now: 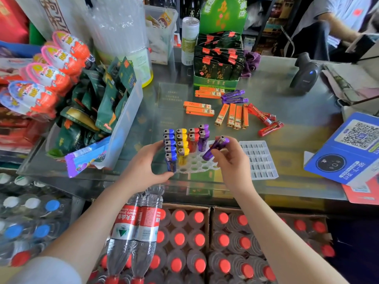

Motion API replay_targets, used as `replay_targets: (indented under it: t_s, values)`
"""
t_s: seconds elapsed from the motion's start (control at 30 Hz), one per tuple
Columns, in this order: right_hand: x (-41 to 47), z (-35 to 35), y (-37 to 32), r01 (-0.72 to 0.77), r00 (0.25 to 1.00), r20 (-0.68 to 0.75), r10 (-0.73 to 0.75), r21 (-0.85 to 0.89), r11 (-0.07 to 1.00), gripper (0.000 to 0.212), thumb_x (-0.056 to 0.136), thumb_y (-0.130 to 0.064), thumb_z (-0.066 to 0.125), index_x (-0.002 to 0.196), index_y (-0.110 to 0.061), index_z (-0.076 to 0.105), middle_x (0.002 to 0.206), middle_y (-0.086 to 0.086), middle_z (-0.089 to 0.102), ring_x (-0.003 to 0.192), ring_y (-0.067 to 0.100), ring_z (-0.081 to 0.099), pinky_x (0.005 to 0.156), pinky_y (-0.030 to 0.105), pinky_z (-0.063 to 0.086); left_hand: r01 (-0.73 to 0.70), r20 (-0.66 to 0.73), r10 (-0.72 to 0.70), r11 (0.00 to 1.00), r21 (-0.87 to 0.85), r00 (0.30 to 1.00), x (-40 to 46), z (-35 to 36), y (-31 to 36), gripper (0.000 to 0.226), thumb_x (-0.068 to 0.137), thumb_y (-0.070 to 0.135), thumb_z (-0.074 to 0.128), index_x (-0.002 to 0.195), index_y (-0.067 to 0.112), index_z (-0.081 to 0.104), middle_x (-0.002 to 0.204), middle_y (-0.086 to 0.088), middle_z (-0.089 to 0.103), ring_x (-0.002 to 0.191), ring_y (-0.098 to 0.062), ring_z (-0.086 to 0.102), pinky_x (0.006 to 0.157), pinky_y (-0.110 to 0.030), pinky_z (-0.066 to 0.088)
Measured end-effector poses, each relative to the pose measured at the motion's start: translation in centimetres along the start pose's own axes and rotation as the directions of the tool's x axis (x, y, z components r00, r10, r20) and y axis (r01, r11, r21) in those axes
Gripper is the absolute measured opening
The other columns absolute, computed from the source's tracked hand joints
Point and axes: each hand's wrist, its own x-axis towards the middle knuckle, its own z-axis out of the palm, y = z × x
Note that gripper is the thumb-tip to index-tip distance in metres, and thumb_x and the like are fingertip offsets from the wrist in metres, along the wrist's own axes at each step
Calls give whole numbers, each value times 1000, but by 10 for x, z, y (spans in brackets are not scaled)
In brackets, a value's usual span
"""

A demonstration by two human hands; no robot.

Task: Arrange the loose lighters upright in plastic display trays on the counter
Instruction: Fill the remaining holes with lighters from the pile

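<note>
Now the left hand cups the near-left corner of the white display tray, thumb and fingers curled against its blue lighters. Just right, the right hand pinches a tilted purple lighter over the tray's empty holes.

1. The left hand grips the near-left corner of the white tray on the glass desk; blue lighters, yellow lighters, red lighters and purple lighters stand upright in it.
2. The right hand pinches a tilted purple lighter over the tray's open holes.
3. A second tray lies just right of that hand; orange lighters, loose red lighters and loose purple lighters lie flat farther back.
</note>
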Motion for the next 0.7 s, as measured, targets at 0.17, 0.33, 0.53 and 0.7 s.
replay_targets:
  t_s: [0.17,0.33,0.53,0.7]
  values:
    - [8,2,-1,-11,998,61,13,-32,999,9,88,-8,55,95,-13,56,81,8,69,67,15,64,68,34,53,12,0,-12,1000,2,1000,0,0,1,73,69,26,77,133,26,39,119,21,38,112,4,34,94,-22,27]
    - [11,6,-7,-6,996,88,21,-170,985,5,88,-14,56,91,-17,53,88,6,67,72,13,63,62,20,47,10,-5,-10,1000,2,1000,1,2,-3,74,69,28,77,132,28,39,118,21,39,112,3,35,94,-24,29]
    - [20,2,-16,118,984,170,-49,-424,898,7,91,-12,52,86,-12,47,86,2,47,70,18,46,53,23,28,1,-15,-1,1000,2,1000,2,3,-6,74,67,29,77,131,27,40,119,16,43,112,1,37,92,-24,32]
    - [23,-4,-23,266,954,259,-148,-508,819,9,85,-9,61,90,-2,58,82,1,48,62,11,40,52,13,30,-13,-30,13,1000,-11,999,1,3,-3,75,67,25,78,131,28,38,117,21,40,112,3,36,92,-22,29]
